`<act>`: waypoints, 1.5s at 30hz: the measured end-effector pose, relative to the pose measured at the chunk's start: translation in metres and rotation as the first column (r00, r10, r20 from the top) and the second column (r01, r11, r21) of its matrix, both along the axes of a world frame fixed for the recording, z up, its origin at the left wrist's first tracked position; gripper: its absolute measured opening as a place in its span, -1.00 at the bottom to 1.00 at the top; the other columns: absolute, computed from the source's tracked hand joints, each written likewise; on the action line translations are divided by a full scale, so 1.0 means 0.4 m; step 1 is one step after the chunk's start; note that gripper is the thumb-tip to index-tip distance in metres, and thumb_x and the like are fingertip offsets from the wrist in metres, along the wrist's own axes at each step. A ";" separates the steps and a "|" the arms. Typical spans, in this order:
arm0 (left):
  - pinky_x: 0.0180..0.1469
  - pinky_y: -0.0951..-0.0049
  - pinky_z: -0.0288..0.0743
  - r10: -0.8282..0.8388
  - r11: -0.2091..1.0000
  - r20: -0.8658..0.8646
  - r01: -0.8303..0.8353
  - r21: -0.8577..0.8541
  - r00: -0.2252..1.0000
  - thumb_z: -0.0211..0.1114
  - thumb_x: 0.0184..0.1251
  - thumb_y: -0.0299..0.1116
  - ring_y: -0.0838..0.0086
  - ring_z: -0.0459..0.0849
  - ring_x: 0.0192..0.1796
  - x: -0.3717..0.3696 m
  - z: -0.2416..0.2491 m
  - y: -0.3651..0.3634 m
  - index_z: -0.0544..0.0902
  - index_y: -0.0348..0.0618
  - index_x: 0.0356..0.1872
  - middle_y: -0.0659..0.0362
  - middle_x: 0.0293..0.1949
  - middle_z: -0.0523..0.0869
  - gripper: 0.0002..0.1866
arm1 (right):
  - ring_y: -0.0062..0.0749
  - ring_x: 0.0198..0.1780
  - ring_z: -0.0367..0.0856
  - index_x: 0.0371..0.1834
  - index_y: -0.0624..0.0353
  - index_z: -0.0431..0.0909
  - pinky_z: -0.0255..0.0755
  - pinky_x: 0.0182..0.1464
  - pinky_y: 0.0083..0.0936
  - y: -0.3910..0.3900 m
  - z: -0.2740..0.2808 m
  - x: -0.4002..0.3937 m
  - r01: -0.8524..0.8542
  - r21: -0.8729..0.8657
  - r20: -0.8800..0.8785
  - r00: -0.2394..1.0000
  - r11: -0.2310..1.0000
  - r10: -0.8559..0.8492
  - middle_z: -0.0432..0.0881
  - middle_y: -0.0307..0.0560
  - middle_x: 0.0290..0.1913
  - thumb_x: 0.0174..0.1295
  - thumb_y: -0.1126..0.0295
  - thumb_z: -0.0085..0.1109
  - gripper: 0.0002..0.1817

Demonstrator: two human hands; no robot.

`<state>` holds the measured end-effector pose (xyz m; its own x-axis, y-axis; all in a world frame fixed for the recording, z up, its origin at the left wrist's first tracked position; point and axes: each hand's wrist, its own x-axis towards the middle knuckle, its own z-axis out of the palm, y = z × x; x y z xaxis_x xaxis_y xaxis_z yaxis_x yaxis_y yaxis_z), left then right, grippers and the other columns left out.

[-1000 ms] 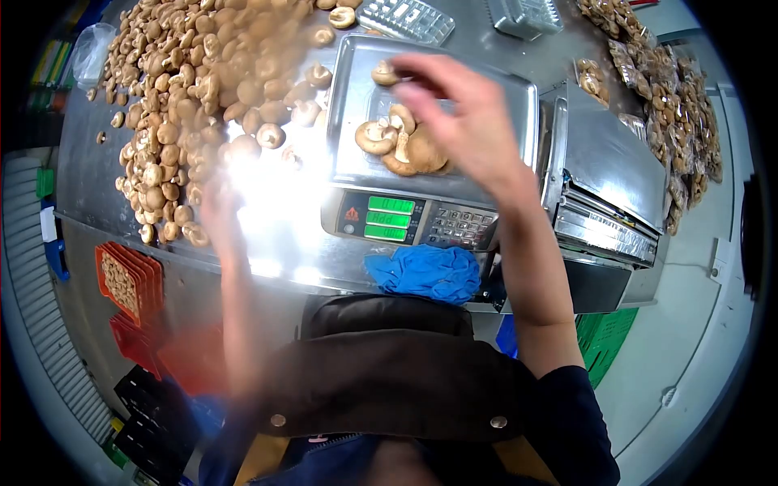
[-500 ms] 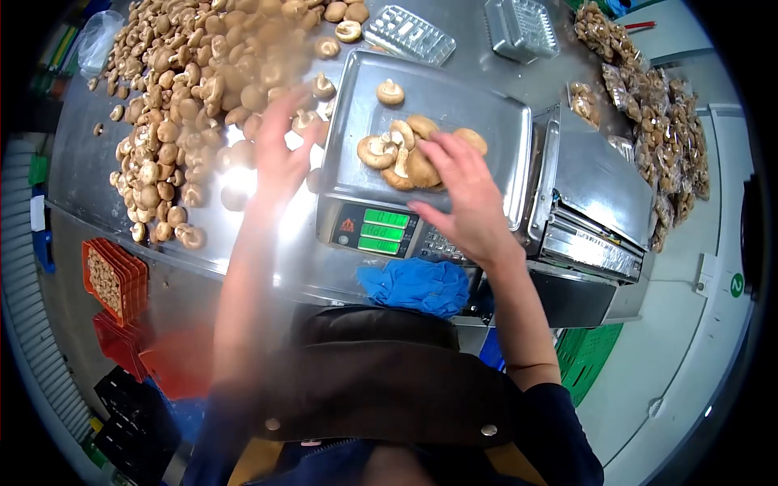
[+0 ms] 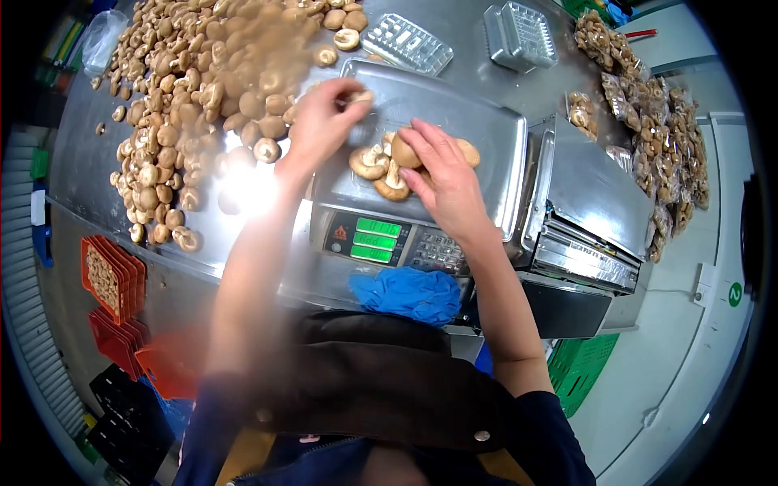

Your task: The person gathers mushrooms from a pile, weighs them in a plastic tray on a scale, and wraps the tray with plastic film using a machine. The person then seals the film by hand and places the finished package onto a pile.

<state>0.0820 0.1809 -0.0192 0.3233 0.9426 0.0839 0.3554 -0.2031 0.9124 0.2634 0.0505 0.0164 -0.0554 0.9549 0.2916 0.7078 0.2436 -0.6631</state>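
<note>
My left hand (image 3: 318,121) is closed on a mushroom (image 3: 357,97) above the upper left part of the scale's metal tray (image 3: 494,130). Brown caps and pale stems show on the tray, among them one mushroom (image 3: 367,163) lying left of my right hand. My right hand (image 3: 446,174) has its fingers and thumb around a brown mushroom cap (image 3: 404,152) over this small group. Part of the group is hidden beneath its fingers. Below the tray, the scale's display (image 3: 377,236) glows green.
A large mushroom heap (image 3: 174,121) covers the table's left side. Clear plastic trays (image 3: 408,44) lie behind the scale, with stacked ones (image 3: 523,36) further right. A metal machine (image 3: 600,194) stands at right, near bagged mushrooms (image 3: 664,138). A blue cloth-like bundle (image 3: 409,292) lies in front.
My left hand has moved right and up from the heap's edge to the tray and now holds a mushroom. The lone mushroom at the tray's upper left no longer shows there. My right hand has shifted slightly left.
</note>
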 end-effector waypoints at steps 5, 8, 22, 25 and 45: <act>-0.12 0.50 0.53 0.376 0.914 -0.178 -0.333 0.232 0.909 0.30 0.26 -0.31 0.43 0.64 -0.15 -0.279 -0.044 -0.138 0.64 -0.22 -0.09 0.12 -0.15 0.67 -0.74 | -0.02 0.29 0.36 0.21 0.06 0.43 0.28 0.29 -0.23 0.003 -0.002 0.002 0.026 -0.021 -0.051 0.998 0.999 -0.027 0.39 0.05 0.28 0.11 0.35 0.32 -0.45; -0.07 0.41 0.52 0.406 0.914 -0.382 -0.361 0.187 0.830 0.26 0.26 -0.32 0.33 0.62 -0.09 -0.446 -0.104 -0.222 0.62 -0.25 -0.08 0.06 -0.13 0.65 -0.72 | -0.01 0.26 0.39 0.21 0.08 0.43 0.28 0.29 -0.24 0.004 0.012 0.019 0.002 0.024 -0.037 0.999 1.000 -0.001 0.41 0.07 0.27 0.15 0.33 0.29 -0.48; 0.37 0.27 0.16 0.059 0.993 0.120 -0.071 0.096 0.991 0.15 0.33 -0.34 0.17 0.31 0.34 -0.075 -0.001 -0.262 0.27 -0.27 0.33 -0.07 0.28 0.37 -0.43 | 0.03 0.33 0.29 0.26 0.20 0.38 0.15 0.36 -0.21 -0.020 -0.072 0.099 0.322 0.004 -0.081 0.944 0.947 -0.320 0.36 0.18 0.29 0.36 0.06 0.01 -0.46; 0.36 0.25 0.18 0.169 0.986 0.264 -0.163 -0.047 0.950 0.12 0.35 -0.25 0.11 0.36 0.31 0.037 -0.029 -0.216 0.30 -0.30 0.31 -0.12 0.26 0.39 -0.44 | 0.10 0.37 0.18 0.26 0.10 0.41 0.07 0.39 -0.13 -0.009 -0.103 0.081 0.304 -0.048 -0.069 0.949 0.952 -0.307 0.28 0.24 0.33 0.30 -0.01 0.06 -0.44; 0.14 0.39 0.42 0.219 0.976 0.262 -0.213 -0.049 0.940 0.13 0.40 -0.20 0.36 0.59 0.06 -0.054 -0.020 -0.135 0.51 -0.26 0.16 0.04 0.07 0.61 -0.57 | -0.16 0.14 0.52 0.30 0.17 0.33 0.35 0.20 -0.33 -0.084 -0.026 0.180 0.486 -0.206 -0.225 0.821 0.849 -0.525 0.43 0.21 0.23 0.37 0.11 0.02 -0.47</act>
<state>0.0606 0.1270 -0.0271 0.0805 0.9896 0.1194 0.1343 -0.1295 0.9824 0.3353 0.0168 0.0061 0.5065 0.8572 0.0930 0.5006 -0.2045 -0.8412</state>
